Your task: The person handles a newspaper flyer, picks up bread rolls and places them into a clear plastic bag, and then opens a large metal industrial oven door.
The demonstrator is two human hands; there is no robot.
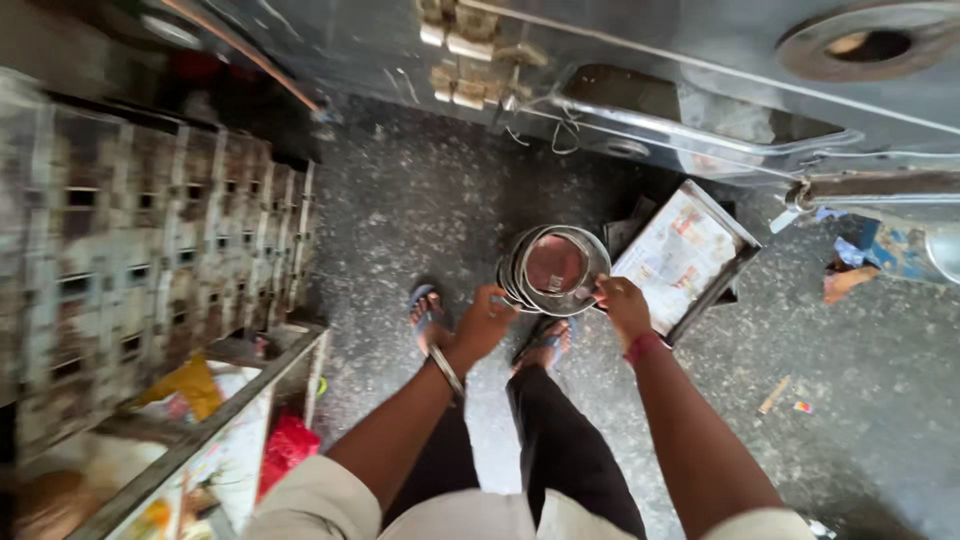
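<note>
I stand on a speckled grey floor and hold a round metal part [553, 268], a set of nested shiny rings around a reddish-brown disc, out in front of me. My left hand [486, 320], with a metal bangle on the wrist, grips its left rim. On the opposite rim my right hand [622, 305] is closed, a red thread tied around that wrist. Below the part I see my feet in sandals.
A shallow metal tray lined with newspaper [686, 255] lies on the floor just right of the part. A large grey vehicle body [640, 70] with brackets and rods fills the top. A rack of small drawers [150, 230] and a cluttered shelf stand at left.
</note>
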